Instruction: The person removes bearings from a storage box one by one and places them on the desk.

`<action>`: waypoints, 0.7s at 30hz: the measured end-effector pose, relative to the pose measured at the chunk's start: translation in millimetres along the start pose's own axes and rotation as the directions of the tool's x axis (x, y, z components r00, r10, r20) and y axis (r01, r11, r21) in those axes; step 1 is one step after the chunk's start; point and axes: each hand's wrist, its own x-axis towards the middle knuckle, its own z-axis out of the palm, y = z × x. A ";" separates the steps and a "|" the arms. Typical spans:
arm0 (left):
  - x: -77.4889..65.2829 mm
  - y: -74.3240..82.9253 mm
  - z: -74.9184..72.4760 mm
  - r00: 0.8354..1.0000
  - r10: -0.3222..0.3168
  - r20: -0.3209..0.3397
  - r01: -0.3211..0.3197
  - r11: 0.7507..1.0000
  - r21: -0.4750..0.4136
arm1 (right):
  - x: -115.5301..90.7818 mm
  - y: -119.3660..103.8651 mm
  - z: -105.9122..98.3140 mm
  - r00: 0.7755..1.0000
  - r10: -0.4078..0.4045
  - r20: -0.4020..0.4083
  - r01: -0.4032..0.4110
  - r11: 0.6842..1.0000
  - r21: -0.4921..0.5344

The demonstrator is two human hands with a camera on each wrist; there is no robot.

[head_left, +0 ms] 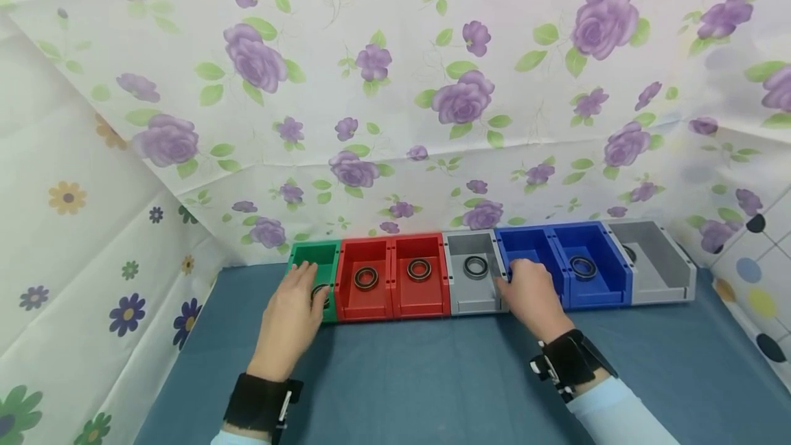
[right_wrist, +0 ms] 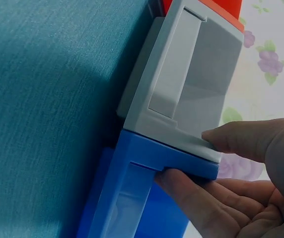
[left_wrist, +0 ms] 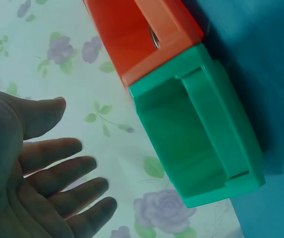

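Over the front of the green bin (head_left: 303, 246), my left hand (head_left: 289, 321) hovers with fingers extended and nothing in its grasp. Part of a ball bearing (head_left: 321, 290) shows in that bin beside the thumb. My right hand (head_left: 536, 299) pinches the adjoining side walls of the middle grey bin (right_wrist: 152, 119) and the blue bin (right_wrist: 132, 148) beside it. In the right wrist view its thumb lies on the grey rim and a finger reaches inside the blue one. A ball bearing (head_left: 476, 267) lies in the grey bin. The hand partly hides the blue bin's inside.
Two red bins (head_left: 364, 313) each hold a bearing, as does the right-hand blue bin (head_left: 583, 294). Another grey bin (head_left: 661, 294) ends the row, its bearing partly hidden by the wall. Behind hangs a flowered sheet (head_left: 402, 122); a blue cloth (head_left: 420, 376) covers the table.
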 end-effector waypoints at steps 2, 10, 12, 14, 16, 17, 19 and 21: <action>5.2 -4.9 2.2 1.000 0.008 0.004 -0.008 1.000 -0.013 | 1.0 0.2 0.4 1.000 0.012 0.003 -0.012 1.000 0.010; 22.9 -21.8 12.6 0.996 -0.050 0.068 0.055 0.995 -0.078 | 4.3 2.4 1.3 1.000 0.027 0.015 -0.027 0.999 0.030; 26.2 -25.2 16.9 0.995 -0.046 0.088 0.053 0.995 -0.080 | 4.5 2.9 1.0 0.999 0.033 0.014 -0.033 0.999 0.027; 28.4 -27.9 21.5 0.993 -0.040 0.107 0.049 0.996 -0.078 | 4.3 3.0 0.6 0.999 0.042 0.017 -0.042 0.999 0.024; 29.7 -30.5 25.8 0.993 -0.032 0.114 0.041 0.996 -0.080 | 4.2 2.7 0.0 0.999 0.047 0.018 -0.048 0.999 0.026; 30.3 -31.6 27.7 0.993 -0.028 0.114 0.037 0.996 -0.081 | 4.3 2.5 -0.3 0.999 0.050 0.018 -0.050 0.998 0.028; 31.1 -33.4 30.9 0.993 -0.023 0.118 0.032 0.996 -0.082 | 4.5 1.9 -1.1 0.999 0.048 0.017 -0.048 0.998 0.028; 32.2 -35.5 34.2 0.992 -0.020 0.126 0.032 0.996 -0.086 | 5.0 1.3 -2.0 0.999 0.044 0.012 -0.044 0.999 0.024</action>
